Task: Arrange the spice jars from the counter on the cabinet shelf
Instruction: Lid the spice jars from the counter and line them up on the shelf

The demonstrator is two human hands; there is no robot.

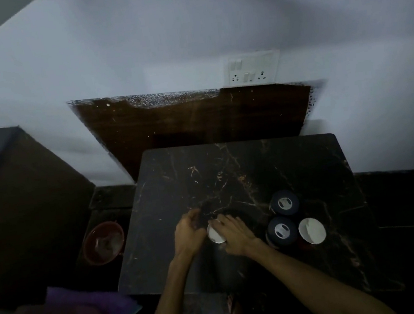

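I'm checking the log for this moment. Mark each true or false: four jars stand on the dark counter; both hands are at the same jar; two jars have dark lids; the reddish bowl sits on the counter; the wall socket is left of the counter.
1. Four jars on the dark counter: true.
2. Both hands at one jar: true. The left hand and right hand meet at the silver-lidded jar.
3. Two dark lids: true, the far dark-lidded jar and near dark-lidded jar; another silver-lidded jar stands beside them.
4. False. The reddish bowl sits lower, left of the counter.
5. False. The wall socket is above its right half.
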